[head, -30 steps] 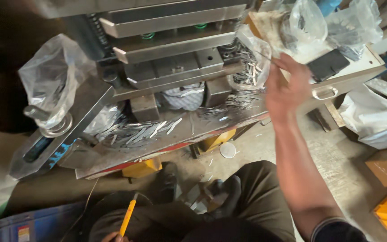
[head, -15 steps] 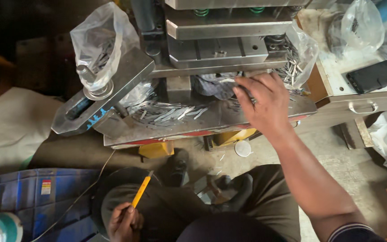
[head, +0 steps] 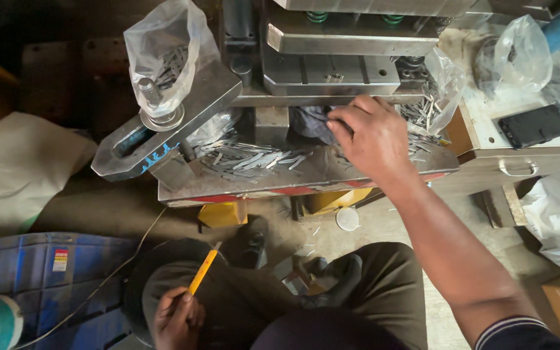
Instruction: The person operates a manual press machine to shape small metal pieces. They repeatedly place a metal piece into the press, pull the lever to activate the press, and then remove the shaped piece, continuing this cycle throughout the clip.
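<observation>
Two hands at work, one seated person, viewed from above. Landmark: the steel press plate (head: 306, 178), a flat slab jutting from the base of the press machine (head: 351, 39).

Right hand (head: 371, 139) lies palm down on the plate's right half, fingers curled onto a dark cloth (head: 309, 123) at the plate's back edge; whether the grip pinches anything cannot be told from here. Loose metal strips (head: 254, 159) lie scattered on the plate just left of that hand.

Left hand (head: 176, 317) is well below the plate, at the person's lap, grip closed around a thin yellow stick (head: 202, 272) that points up toward the plate.

Above the plate's left end, a clear plastic bag (head: 166, 52) with more strips stands on a slotted steel clamp arm (head: 163, 126). Right of the plate, a black phone (head: 534, 126) lies on a white cabinet (head: 487, 113). Blue crate (head: 46, 266) sits lower left of the plate.
</observation>
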